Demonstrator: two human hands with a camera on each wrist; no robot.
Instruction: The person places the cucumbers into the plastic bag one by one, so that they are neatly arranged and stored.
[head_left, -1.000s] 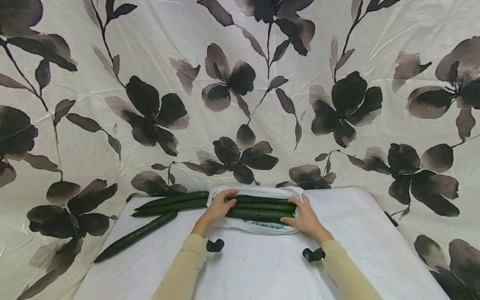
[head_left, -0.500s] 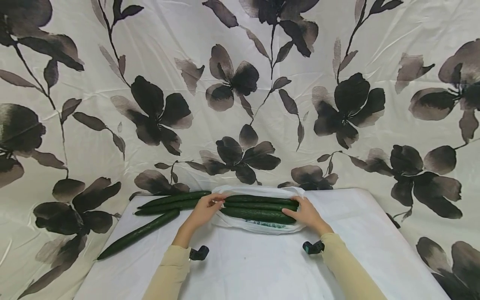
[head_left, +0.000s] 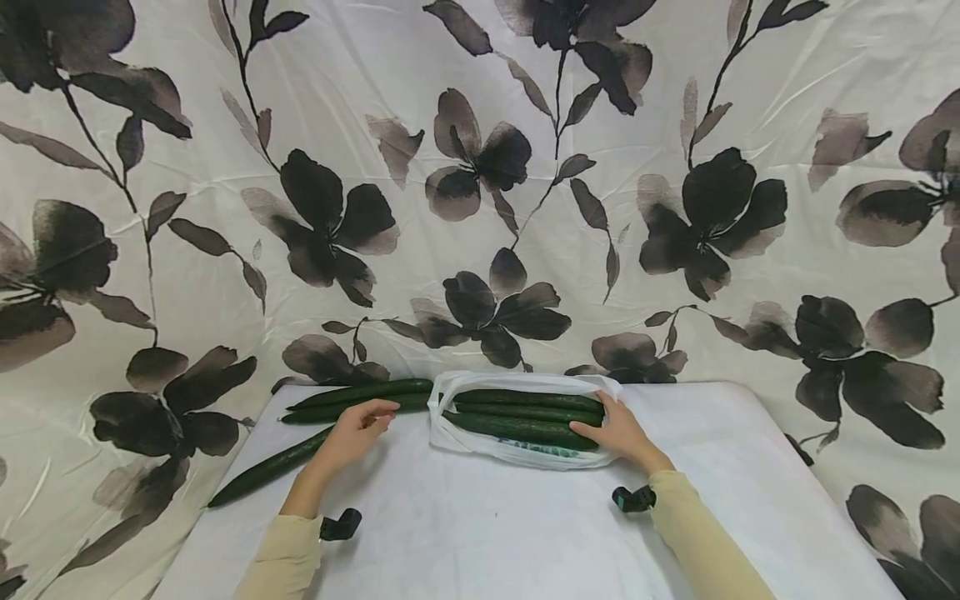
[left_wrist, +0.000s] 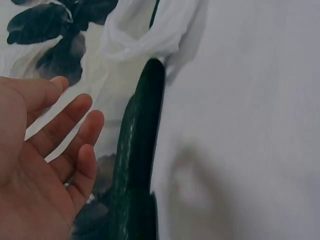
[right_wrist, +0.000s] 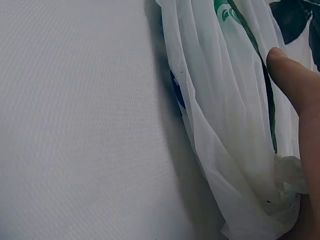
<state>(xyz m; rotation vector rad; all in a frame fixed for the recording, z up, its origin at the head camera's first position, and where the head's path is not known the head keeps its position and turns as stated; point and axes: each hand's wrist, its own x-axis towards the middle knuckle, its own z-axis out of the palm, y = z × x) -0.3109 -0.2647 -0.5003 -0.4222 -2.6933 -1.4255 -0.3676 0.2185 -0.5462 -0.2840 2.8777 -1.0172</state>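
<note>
A white plastic bag [head_left: 444,429] lies open-topped at the back of the table, with several cucumbers [head_left: 525,427] side by side in it. My right hand [head_left: 624,435] grips the bag's right end around the cucumber tips, thumb on the near side and fingers on the far side. In the right wrist view the thumb lies along the creased plastic [right_wrist: 215,115]. Left of the bag, my left hand [head_left: 351,440] hovers with relaxed fingers and holds nothing. Just beyond it lies a pair of loose cucumbers [head_left: 367,390], their right ends at the bag; the left wrist view shows one cucumber [left_wrist: 142,130] close beside the fingers.
Another loose cucumber [head_left: 266,473] lies slantwise near the table's left edge, partly behind the left forearm. A small black camera sits at each wrist. A flower-printed cloth [head_left: 480,192] hangs right behind the white-covered table [head_left: 495,542].
My left hand has let go of the left end of the bagged cucumbers and moved left toward the loose ones. The right hand keeps its place on the bag. The head view has shifted slightly.
</note>
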